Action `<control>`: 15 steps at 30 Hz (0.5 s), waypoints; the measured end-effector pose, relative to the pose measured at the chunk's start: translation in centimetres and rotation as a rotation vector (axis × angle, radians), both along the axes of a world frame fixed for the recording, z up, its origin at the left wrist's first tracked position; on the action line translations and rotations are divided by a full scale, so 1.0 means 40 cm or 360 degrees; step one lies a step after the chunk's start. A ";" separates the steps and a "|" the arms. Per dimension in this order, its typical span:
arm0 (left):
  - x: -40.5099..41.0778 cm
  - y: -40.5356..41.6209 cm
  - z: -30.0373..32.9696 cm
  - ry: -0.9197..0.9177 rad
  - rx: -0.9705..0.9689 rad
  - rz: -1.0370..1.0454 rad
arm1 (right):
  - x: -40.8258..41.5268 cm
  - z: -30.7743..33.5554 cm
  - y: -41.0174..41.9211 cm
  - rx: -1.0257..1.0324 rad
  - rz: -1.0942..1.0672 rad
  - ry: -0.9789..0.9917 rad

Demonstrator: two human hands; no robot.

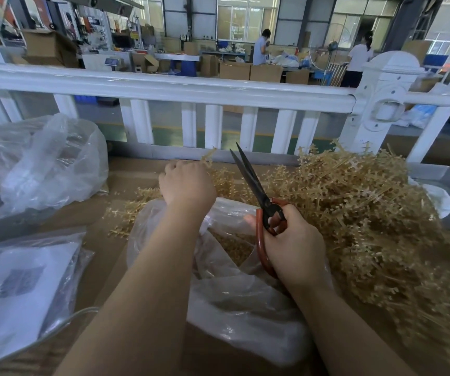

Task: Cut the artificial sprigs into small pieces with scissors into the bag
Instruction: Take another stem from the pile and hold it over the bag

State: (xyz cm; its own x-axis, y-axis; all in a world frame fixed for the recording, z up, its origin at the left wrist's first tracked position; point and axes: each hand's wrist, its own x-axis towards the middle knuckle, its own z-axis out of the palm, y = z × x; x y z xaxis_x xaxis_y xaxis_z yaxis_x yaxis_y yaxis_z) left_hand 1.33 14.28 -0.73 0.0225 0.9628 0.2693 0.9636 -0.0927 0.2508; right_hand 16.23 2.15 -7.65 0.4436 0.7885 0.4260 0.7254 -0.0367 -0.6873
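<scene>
The right hand point(294, 245) holds the scissors point(256, 196) by their red handles, with the fingers curled through the loops; the dark blades are only a little apart and point up and away from the person, leaning slightly to the left. The left hand point(187, 185) is closed into a fist on a sprig point(210, 156), whose tip stands out from the fist toward the upper right, so it comes near the blades but does not touch them. The long axis of this sprig seems to run from left to right, roughly across the line of the blades, and the scissors stand just on its right side. I judge that the next cut needs the blades to open and move a little left over the free end. Under both hands lies the open clear bag point(245, 302), with some cut pieces already inside, so pieces should fall into it. The big pile of sprigs point(359, 207) lies to the right, nearer to the right hand, on the cardboard-covered counter point(102, 221). More plastic bags point(42, 158) lie on the left, and a white fence point(164, 85) stands behind.
</scene>
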 end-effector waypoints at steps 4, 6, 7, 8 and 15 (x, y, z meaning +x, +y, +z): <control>0.001 0.028 -0.003 0.0143 -0.0396 0.0150 | -0.003 0.012 -0.005 -0.0048 0.0001 0.0055; -0.001 0.032 -0.014 0.0122 -0.0442 0.0204 | -0.003 0.018 -0.009 -0.0072 0.0017 0.0077; -0.002 0.031 -0.020 0.0128 -0.0435 0.0220 | -0.005 0.022 -0.011 -0.0078 0.0032 0.0096; -0.002 0.028 -0.027 0.0138 -0.0413 0.0221 | -0.006 0.025 -0.014 -0.0077 0.0049 0.0115; -0.010 0.028 -0.040 -0.0139 -0.0109 0.0177 | -0.020 0.049 -0.027 -0.0081 0.0079 0.0112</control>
